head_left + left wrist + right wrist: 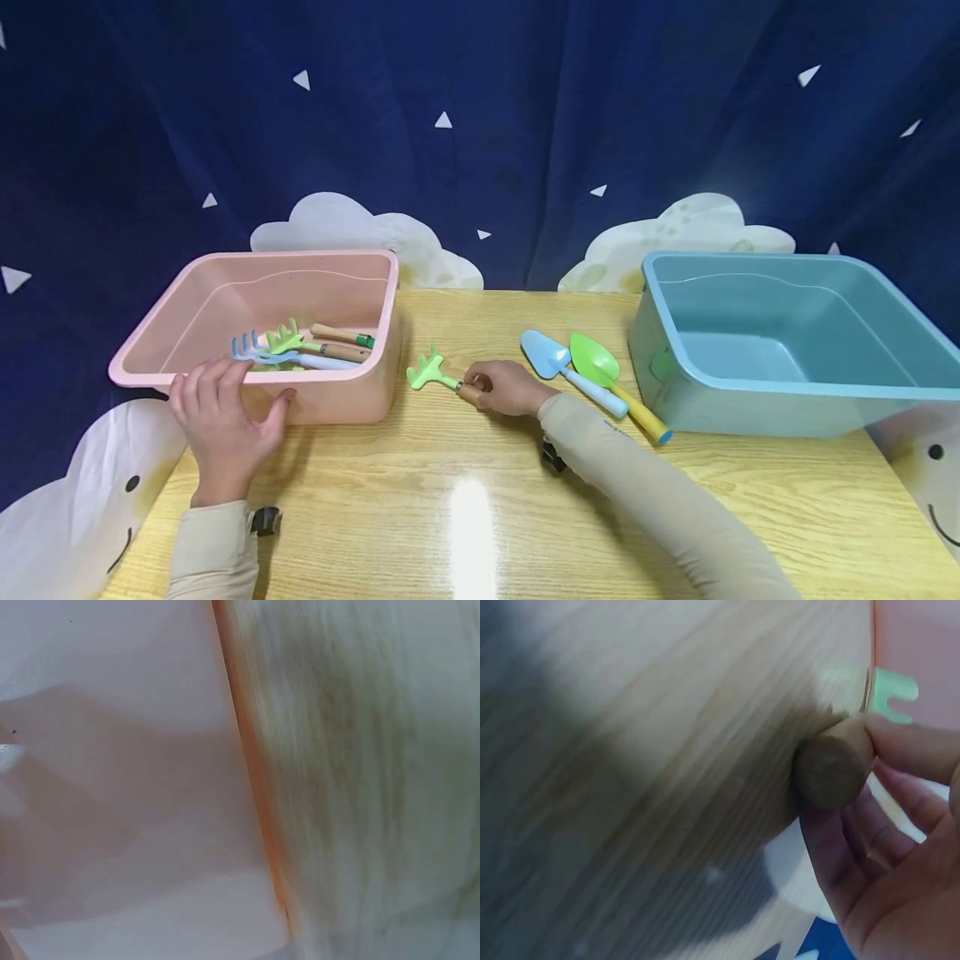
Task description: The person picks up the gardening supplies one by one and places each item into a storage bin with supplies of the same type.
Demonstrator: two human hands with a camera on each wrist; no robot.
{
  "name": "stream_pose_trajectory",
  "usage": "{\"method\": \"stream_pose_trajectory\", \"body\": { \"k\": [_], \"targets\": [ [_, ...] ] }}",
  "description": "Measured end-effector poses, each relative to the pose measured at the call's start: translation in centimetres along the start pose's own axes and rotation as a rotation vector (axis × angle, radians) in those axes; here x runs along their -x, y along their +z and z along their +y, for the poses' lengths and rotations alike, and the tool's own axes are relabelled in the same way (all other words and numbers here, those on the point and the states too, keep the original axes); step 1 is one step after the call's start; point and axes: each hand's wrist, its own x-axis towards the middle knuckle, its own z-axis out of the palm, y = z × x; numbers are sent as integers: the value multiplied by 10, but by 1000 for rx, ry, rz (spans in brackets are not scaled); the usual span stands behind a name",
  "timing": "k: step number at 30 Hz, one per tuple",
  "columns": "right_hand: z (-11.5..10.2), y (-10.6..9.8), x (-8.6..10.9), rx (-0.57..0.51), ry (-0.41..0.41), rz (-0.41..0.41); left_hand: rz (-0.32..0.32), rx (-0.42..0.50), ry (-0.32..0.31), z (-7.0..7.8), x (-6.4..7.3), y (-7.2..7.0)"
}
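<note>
A small green hand rake (427, 369) with a wooden handle (831, 772) lies between the bins. My right hand (512, 388) pinches that handle between thumb and fingers near its butt end. On the left is a pink bin (330, 400); my left hand (225, 417) holds its near rim, fingers over the edge and thumb against the outer wall. Inside the bin are a blue hand rake (273, 357), another green rake (285, 340) and a wooden-handled tool (337, 334). The left wrist view shows mostly the bin wall (150, 780), with only slivers of fingers.
Right of my right hand lie a blue trowel (546, 354) and a green trowel (595, 360) with a yellow handle. A blue bin (750, 412) stands at the right. Behind the wooden table (375, 500) hangs a dark blue curtain (510, 100).
</note>
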Motion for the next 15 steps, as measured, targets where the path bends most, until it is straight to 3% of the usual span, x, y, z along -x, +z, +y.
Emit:
{"method": "stream_pose_trajectory", "body": {
  "k": [6, 12, 15],
  "targets": [
    [15, -6, 2, -78, 7, -29, 2, 4, 3, -1, -1, -1],
    [25, -11, 3, -110, -72, -149, -4, 1, 0, -1, 0, 0],
    [29, -14, 5, -152, -64, -183, 0, 4, 1, 0, 0, 0]
  ]
}}
